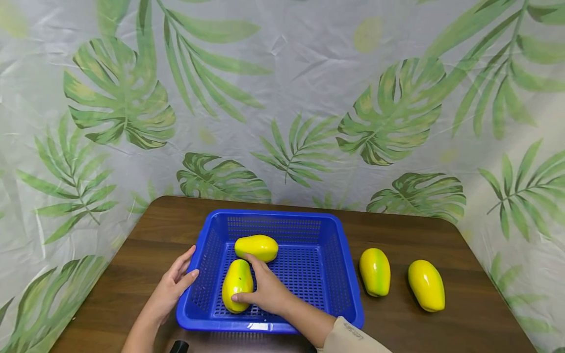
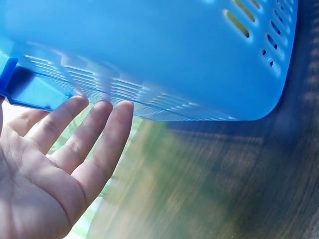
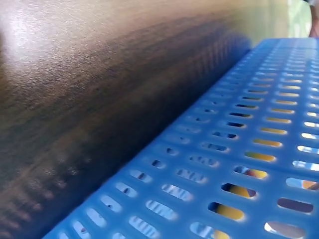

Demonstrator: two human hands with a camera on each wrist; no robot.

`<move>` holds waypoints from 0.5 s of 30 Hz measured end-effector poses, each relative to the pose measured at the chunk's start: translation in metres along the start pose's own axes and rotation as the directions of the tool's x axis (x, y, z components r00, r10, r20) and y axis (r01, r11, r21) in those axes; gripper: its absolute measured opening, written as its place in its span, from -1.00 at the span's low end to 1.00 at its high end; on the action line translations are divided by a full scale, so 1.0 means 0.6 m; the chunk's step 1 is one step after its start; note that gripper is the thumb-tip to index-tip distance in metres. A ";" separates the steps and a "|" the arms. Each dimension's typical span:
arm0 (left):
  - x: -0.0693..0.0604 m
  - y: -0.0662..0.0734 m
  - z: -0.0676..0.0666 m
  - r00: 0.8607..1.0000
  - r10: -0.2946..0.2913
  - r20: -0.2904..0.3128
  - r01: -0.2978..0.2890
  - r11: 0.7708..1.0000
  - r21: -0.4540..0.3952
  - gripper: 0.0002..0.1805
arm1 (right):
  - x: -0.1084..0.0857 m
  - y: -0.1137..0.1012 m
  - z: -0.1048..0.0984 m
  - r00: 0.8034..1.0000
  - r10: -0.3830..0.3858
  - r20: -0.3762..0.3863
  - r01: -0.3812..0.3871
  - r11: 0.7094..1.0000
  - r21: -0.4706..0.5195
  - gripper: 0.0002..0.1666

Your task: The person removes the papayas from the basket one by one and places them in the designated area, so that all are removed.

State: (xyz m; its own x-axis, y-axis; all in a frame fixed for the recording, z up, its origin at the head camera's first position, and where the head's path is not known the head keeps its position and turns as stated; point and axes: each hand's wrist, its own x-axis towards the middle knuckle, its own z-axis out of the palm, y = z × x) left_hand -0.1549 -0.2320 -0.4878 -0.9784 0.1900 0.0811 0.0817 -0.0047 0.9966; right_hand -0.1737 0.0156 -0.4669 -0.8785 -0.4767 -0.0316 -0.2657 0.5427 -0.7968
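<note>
The basket (image 1: 337,274) sits on your table (image 1: 393,333), cloth (image 1: 300,88) behind. Inside, toward the left, the far fruit (image 1: 260,248) lies behind the near fruit (image 1: 234,283), your right hand (image 1: 267,289) on the latter. At the basket's left is your left hand (image 1: 169,287); at its right, a third fruit (image 1: 375,272), then a fourth (image 1: 426,286).

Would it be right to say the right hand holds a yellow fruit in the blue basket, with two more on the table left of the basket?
Not quite: the head view shows those two yellow fruits on the table to the right of the blue basket; the rest is correct.
</note>
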 end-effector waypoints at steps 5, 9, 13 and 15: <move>0.000 -0.004 0.000 1.000 -0.007 0.000 0.007 1.000 0.005 -0.36 | 0.001 0.005 0.003 0.999 -0.011 0.038 0.013 0.999 -0.041 -0.03; 0.000 -0.005 -0.001 1.000 -0.013 0.002 0.013 1.000 -0.002 -0.35 | 0.001 0.008 0.003 0.995 -0.065 0.070 0.071 0.994 -0.087 -0.15; 0.000 -0.004 0.000 1.000 -0.016 0.001 0.016 1.000 -0.005 -0.36 | 0.001 0.010 0.004 0.990 -0.075 0.120 0.087 0.992 -0.097 -0.30; -0.001 -0.004 0.000 1.000 -0.016 0.001 0.016 1.000 -0.007 -0.36 | 0.001 0.009 0.004 0.989 -0.069 0.135 0.081 0.993 -0.084 -0.33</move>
State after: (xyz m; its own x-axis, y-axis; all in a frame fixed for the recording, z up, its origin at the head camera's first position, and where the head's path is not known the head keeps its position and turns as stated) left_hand -0.1547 -0.2321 -0.4901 -0.9795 0.1908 0.0649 0.0645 -0.0084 0.9979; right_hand -0.1747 0.0167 -0.4729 -0.7967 -0.6016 -0.0576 -0.3680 0.5585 -0.7434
